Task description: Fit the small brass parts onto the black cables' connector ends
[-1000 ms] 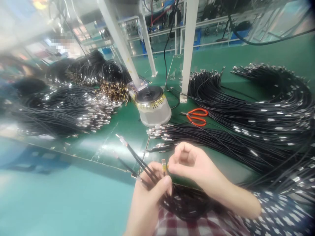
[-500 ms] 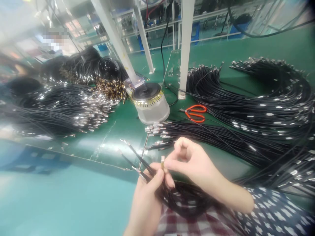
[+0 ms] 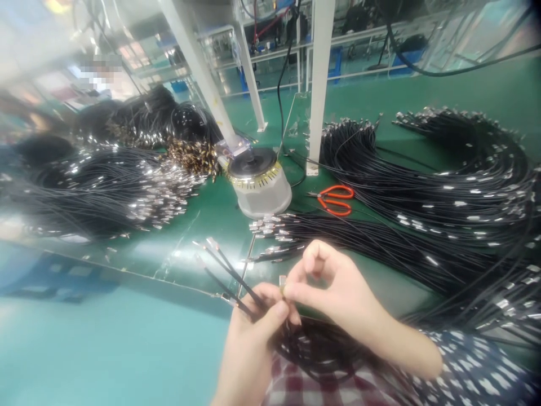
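Observation:
Several black cables run through my left hand, which is closed around them, with their metal-tipped ends sticking out to the upper left. The rest of the bundle hangs in a loop over my lap. My right hand meets the left, pinching a small metal connector between thumb and forefinger. Its silvery end points up, and the left thumb is close against its lower part. Where the connector joins its cable is hidden by my fingers.
A white round device with a black top stands mid-table, red-handled scissors-like cutters beside it. Piles of black cables lie at left and right; another cable bunch lies just beyond my hands. White posts rise behind.
The cable ends in my left hand have fanned and shifted left. My right hand has moved slightly right and down, its thumb now covering more of the connector.

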Available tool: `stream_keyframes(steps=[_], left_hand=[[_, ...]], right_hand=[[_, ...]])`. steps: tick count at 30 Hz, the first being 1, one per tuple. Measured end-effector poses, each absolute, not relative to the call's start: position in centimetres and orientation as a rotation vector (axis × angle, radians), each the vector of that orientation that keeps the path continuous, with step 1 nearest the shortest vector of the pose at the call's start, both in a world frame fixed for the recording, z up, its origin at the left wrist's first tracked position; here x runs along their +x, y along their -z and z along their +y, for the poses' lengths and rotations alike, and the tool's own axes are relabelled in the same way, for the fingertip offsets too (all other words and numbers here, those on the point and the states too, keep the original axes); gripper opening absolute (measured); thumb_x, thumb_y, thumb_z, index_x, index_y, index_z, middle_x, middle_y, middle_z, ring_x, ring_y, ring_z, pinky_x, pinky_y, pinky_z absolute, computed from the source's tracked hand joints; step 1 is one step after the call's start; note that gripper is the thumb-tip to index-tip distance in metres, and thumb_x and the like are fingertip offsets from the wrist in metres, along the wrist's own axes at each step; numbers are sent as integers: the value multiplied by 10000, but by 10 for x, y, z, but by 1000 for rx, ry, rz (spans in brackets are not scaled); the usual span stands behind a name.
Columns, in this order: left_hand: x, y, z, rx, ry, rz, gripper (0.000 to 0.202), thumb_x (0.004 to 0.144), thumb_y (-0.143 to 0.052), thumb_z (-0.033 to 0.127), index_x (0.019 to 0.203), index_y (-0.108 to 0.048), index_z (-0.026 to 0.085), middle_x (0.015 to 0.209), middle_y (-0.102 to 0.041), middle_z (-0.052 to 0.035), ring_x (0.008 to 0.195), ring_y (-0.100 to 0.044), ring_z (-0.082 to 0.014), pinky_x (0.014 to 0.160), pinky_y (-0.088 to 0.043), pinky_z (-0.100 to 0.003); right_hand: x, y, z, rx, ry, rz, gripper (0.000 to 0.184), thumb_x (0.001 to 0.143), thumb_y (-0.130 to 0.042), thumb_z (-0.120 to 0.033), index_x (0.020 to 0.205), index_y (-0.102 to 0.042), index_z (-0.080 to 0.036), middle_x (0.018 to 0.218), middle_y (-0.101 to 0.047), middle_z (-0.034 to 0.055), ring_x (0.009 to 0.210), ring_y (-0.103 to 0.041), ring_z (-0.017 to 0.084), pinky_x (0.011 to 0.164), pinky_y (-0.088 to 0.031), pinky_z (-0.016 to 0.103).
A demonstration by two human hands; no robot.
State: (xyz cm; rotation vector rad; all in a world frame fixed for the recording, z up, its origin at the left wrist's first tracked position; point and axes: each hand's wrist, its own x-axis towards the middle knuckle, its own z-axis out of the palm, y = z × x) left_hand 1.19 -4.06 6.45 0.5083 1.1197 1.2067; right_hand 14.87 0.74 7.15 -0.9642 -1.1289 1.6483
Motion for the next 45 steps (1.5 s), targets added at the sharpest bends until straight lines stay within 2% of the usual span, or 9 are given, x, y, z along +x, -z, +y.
stream_keyframes(steps=[7, 16, 24, 30, 33, 35, 38, 40, 45], left_hand=[[16, -64, -40, 500, -1221, 1089, 201, 713, -800, 306, 654, -684, 152, 511, -640, -12, 524, -533, -126, 548, -398, -223], [15, -62, -41, 566, -1270, 1124, 165, 743, -785, 272, 674, -690, 155, 532, -648, 1, 528, -539, -108, 534, -395, -195], [15, -59, -41, 591, -1276, 1157, 176, 716, -808, 275, 686, -675, 165, 550, -656, 7, 538, -553, -106, 532, -412, -188], [16, -61, -37, 551, -1301, 1151, 224, 663, -844, 287, 655, -658, 162, 524, -649, 8, 512, -546, -101, 503, -411, -176], [16, -62, -37, 519, -1286, 1160, 256, 618, -871, 312, 643, -670, 155, 527, -644, 15, 494, -534, -94, 492, -414, -180], [16, -61, -37, 498, -1293, 1177, 265, 596, -885, 317, 652, -681, 157, 546, -642, 29, 488, -518, -80, 493, -417, -175], [15, -59, -38, 509, -1298, 1173, 242, 620, -874, 304, 653, -683, 159, 556, -647, 28, 512, -533, -82, 522, -436, -173], [15, -57, -39, 525, -1297, 1173, 233, 638, -862, 300, 647, -676, 160, 551, -653, 19, 537, -560, -98, 544, -449, -181], [15, -52, -40, 645, -1308, 1283, 184, 694, -818, 294, 660, -686, 170, 573, -667, 18, 589, -588, -112, 591, -460, -186]], right_hand=[[144, -69, 19, -877, -1833, -1010, 454, 613, -860, -249, 713, -419, -214, 674, -661, -29, 657, -609, 137, 687, -465, 306], [144, -73, 16, -1017, -1580, -1253, 301, 667, -793, -163, 697, -496, -205, 680, -612, -22, 670, -584, 152, 686, -447, 316], [152, -70, 15, -891, -1672, -1171, 271, 686, -788, -205, 786, -536, -199, 691, -521, -48, 657, -509, 116, 656, -418, 272], [160, -63, 15, -872, -1621, -1207, 169, 798, -699, -232, 923, -590, -196, 925, -603, 13, 885, -552, 151, 825, -438, 303], [156, -67, 12, -875, -1579, -1384, 297, 777, -712, -184, 1054, -609, -211, 1144, -626, 43, 1069, -557, 190, 965, -410, 357], [152, -70, 10, -864, -1585, -1423, 392, 755, -726, -147, 1115, -591, -224, 1182, -644, 39, 1066, -587, 182, 974, -426, 356], [145, -73, 9, -888, -1732, -1282, 376, 752, -721, -170, 1088, -559, -221, 1008, -709, 15, 687, -659, 124, 700, -544, 309], [144, -75, 10, -970, -1793, -1165, 328, 738, -731, -193, 1016, -556, -206, 836, -724, -14, 473, -597, 89, 534, -526, 269], [147, -81, 14, -1165, -1662, -1165, 328, 644, -797, -136, 917, -625, -190, 679, -749, -20, 628, -695, 147, 685, -550, 276]])
